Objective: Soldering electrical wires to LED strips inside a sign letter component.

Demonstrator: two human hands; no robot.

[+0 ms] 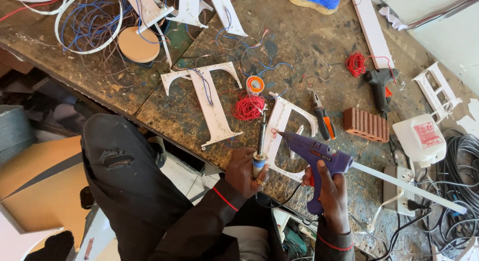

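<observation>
My left hand (244,170) grips a soldering iron (260,141) by its blue handle, tip pointing up at the top of a white channel letter (282,122) lying on the workbench (299,46). My right hand (327,188) holds a purple glue gun (316,153) with a long white glue stick (399,183) out the back; its nozzle touches the same letter's upper left edge. A coil of red wire (249,107) lies just beside the letter.
A white T-shaped letter (209,99) lies left of the hands. Orange-handled pliers (322,121), a brick (365,125), a black glue gun (379,86), a white jug (420,139), a power strip (397,190) and black cables (459,181) crowd the right. Tangled wires cover the far left.
</observation>
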